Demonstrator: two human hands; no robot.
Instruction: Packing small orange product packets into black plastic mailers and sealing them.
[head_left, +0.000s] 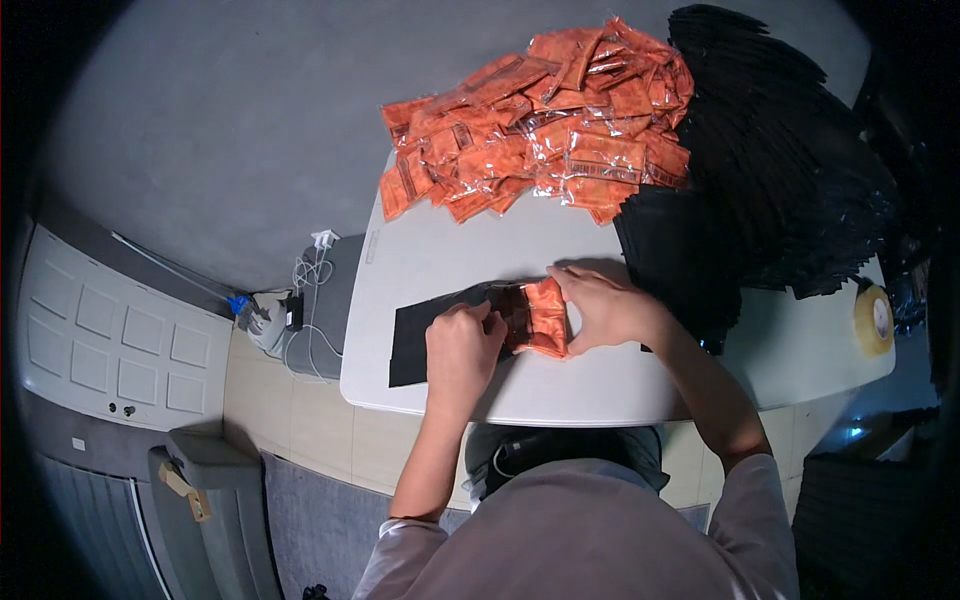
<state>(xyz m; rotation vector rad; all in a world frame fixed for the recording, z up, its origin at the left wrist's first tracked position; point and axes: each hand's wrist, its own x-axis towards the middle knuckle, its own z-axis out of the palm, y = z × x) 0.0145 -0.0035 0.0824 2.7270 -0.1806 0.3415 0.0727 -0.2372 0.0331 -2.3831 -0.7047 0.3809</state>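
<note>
A flat black bag [408,350] lies on the white table in front of me. My left hand [462,350] is closed over it, with thumb and fingers pinching near its right end. At that end sits an orange packet in clear plastic [546,322], its left part overlapped by dark or see-through material. Whether that part is inside the bag is hard to make out. My right hand [608,310] grips the packet's right side, with fingers at its far edge and thumb at its near edge.
Many orange packets [540,130] are heaped at the table's [500,240] far side. Beside them, a fanned stack of black bags [770,160] spreads to the right. A roll of tape [874,320] stands at the right edge. White cables [312,275] hang left of the table.
</note>
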